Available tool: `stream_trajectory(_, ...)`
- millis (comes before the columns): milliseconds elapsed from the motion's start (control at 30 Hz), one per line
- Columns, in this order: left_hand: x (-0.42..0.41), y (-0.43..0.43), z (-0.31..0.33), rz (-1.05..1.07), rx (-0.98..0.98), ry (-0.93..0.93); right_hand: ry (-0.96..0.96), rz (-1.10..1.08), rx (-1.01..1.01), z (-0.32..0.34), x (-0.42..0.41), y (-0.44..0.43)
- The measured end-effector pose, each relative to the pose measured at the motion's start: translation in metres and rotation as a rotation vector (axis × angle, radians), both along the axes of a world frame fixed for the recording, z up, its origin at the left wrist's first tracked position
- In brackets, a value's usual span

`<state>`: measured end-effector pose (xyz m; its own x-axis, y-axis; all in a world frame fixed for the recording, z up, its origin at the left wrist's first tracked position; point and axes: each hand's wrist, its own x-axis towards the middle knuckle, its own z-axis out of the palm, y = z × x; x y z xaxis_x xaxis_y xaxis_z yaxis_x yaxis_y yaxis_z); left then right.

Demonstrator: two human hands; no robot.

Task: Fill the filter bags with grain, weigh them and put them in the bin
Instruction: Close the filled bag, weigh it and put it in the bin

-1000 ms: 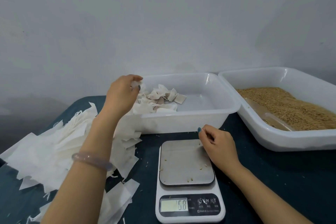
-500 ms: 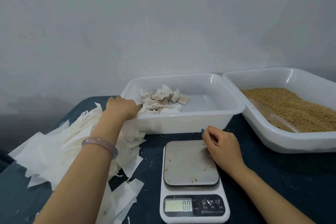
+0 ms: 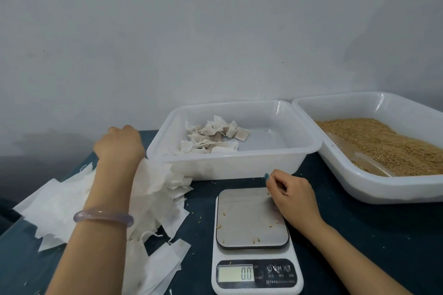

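Left hand: the left hand (image 3: 118, 145) hovers over the far end of the empty filter bags, its back to the camera. Its fingers are hidden, so I cannot tell whether it grips anything. A pale bracelet (image 3: 103, 215) sits on the wrist.
Right hand: the right hand (image 3: 291, 193) rests at the far right corner of the scale, fingers loosely curled. Nothing shows in them.
Empty filter bags: a loose white heap (image 3: 57, 203) lies on the left of the table (image 3: 359, 235), reaching up to the bin's front left corner.
Bin: the white plastic bin (image 3: 227, 159) stands behind the scale. A cluster of filled filter bags (image 3: 213, 136) lies in its left half.
Scale: the scale (image 3: 256, 253) stands in front of the bin. Its platform (image 3: 249, 213) carries only a few stray grains, and the display (image 3: 236, 273) reads 0.0.
Grain: the grain (image 3: 383, 141) fills a second white tub (image 3: 359, 187) on the right, just beside the bin. A clear scoop (image 3: 359, 158) lies in it.
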<state>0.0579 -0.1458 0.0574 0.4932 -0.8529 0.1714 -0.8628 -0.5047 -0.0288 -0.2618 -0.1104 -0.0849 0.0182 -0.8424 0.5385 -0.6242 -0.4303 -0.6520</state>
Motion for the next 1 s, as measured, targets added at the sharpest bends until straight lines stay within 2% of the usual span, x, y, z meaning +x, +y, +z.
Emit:
stream_trajectory(367, -0.004, 0.020, 0.001, -0.045, -0.056, 0.079, -0.007, -0.017, 0.003, 0.001, -0.001, 0.000)
stream_trajectory(500, -0.004, 0.029, 0.010, -0.036, -0.061, 0.013, -0.010, -0.016, 0.004, -0.001, -0.001, -0.001)
stream_trajectory(667, -0.013, 0.033, 0.018, -0.116, -0.291, -0.014, -0.020, -0.009, -0.001, 0.001, -0.001, -0.001)
stream_trajectory(867, -0.041, 0.032, 0.022, -0.325, -0.705, -0.058, -0.045, -0.007, 0.004, 0.001, -0.001, -0.001)
stream_trajectory(933, -0.054, 0.033, 0.021, -0.451, -0.892, 0.035, -0.058, -0.002, 0.009, 0.001, -0.001, -0.001)
stream_trajectory(1000, -0.067, 0.034, 0.016, -0.586, -1.031, 0.305, -0.082, 0.002, 0.016, 0.001, -0.001, -0.002)
